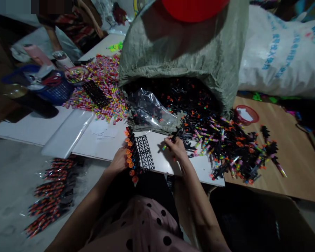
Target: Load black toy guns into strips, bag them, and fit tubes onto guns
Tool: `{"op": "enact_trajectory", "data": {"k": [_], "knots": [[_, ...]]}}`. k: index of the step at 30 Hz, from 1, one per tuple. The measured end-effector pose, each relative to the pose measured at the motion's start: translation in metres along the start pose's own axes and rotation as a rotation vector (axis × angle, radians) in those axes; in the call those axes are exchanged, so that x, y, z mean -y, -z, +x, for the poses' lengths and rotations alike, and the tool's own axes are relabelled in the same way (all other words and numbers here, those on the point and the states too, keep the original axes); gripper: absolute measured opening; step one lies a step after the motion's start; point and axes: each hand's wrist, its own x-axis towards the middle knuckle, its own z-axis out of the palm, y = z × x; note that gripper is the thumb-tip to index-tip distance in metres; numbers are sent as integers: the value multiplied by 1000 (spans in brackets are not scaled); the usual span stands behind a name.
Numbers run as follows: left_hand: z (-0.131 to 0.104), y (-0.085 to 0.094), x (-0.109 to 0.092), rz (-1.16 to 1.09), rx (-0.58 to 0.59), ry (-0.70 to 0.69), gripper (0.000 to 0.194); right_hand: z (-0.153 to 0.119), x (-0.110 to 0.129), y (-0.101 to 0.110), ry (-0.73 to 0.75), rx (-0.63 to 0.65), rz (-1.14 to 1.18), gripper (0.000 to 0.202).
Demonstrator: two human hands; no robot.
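While my left hand (118, 161), grip hidden, touches the grid's (145, 153) nine-o'clock row (129, 155), my right hand (177, 148) pinches a toy (164, 147); this lining-up probably needs careful aim next.

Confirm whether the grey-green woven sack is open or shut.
Open: the sack gapes toward the person, showing black toy guns with orange parts inside, and more lie outside it.

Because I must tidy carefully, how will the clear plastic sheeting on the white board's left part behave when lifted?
The clear plastic sheeting probably flops: it looks thin. Its glossy shine suggests a slippery surface. Its near end overhangs the white board, so a push might slide it off.
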Motion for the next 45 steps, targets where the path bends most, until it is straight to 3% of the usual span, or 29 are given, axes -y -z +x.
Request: {"op": "enact_trajectory", "data": {"k": [2,4,6,7,9,12,17,21,24,28,32,34,38,40,42,45], "knots": [[7,21,-8,-33,-92,30,22,4,6,-13,153,-49,-21,35],[20,42,-25,-86,-272,49,31,5,1,-32,269,-51,-37,30],[35,56,-50,-86,-386,16,42,6,-14,-54,278,-25,-77,23],[43,59,-63,-36,-362,-19,44,9,-23,-65,254,-4,-106,19],[55,57,-87,124,-201,-67,42,16,-41,-84,216,8,-159,15],[63,47,-107,336,-10,-66,38,29,-53,-101,277,-30,-235,17],[60,42,-107,413,-1,-17,45,38,-43,-107,347,72,-591,18],[60,43,-107,386,22,-46,51,36,-29,-114,305,159,-907,26],[62,43,-108,420,6,-43,46,35,-17,-120,289,236,-1001,31],[60,45,-107,493,49,6,41,36,-5,-94,346,319,-979,21],[53,40,-108,522,37,-26,41,56,9,-52,404,176,-1061,30],[52,33,-112,531,37,-37,41,77,20,-43,327,111,-1179,31],[55,20,-127,549,96,-55,41,108,42,-36,272,107,-1237,29],[56,16,-134,566,100,-52,42,105,49,-21,265,103,-1247,27],[55,15,-139,579,104,-37,42,90,51,8,220,42,-1278,28],[51,18,-142,593,126,-14,43,59,46,62,19,-202,-1385,30]]}}
